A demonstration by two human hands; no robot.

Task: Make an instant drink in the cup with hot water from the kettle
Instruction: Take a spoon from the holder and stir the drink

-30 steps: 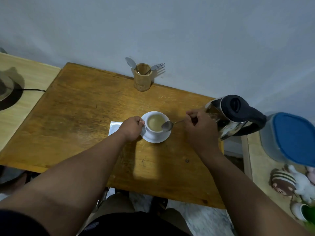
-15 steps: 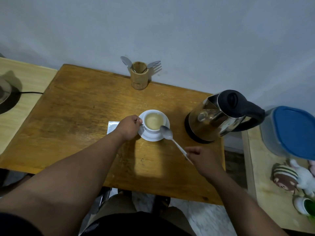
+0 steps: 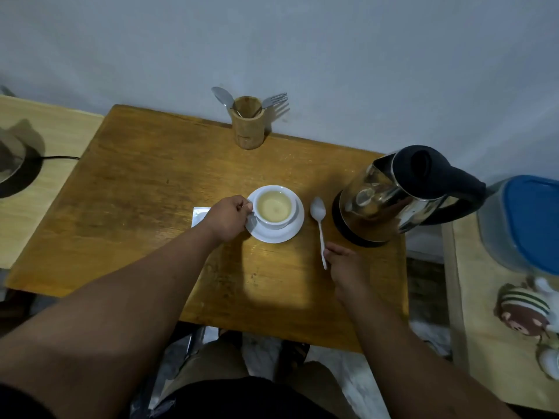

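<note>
From my remote station I see a white ceramic cup (image 3: 274, 207), filled with a pale yellowish drink, standing on a round white saucer (image 3: 279, 234) near the middle of a worn brown wooden table (image 3: 145, 189). The person's left hand (image 3: 227, 218) is closed around the cup's handle on its left side, knuckles up, forearm stretching back toward the near edge. Just behind that hand, a corner of a small silvery sachet (image 3: 200, 213) lies flat on the wood.

To the right of the saucer, apart from it, a white plastic spoon (image 3: 319, 225) lies with its bowl toward the far side and its handle pointing near. The right hand (image 3: 348, 269) pinches the near end of that handle between its fingertips; I cannot tell whether the spoon rests fully on the table or is held just above it.

Further right, a shiny stainless-steel electric kettle (image 3: 390, 201) with a black lid and black handle stands upright on its black base at the table's right edge, spout turned left toward the cup.

At the far edge, against the pale wall, a cylindrical wooden holder (image 3: 247, 125) carries a metal spoon (image 3: 223, 97) and a metal fork (image 3: 273, 100). Off the table to the right, a clear container with a blue lid (image 3: 532, 222) sits on a lighter surface beside a striped soft toy (image 3: 523, 309).
</note>
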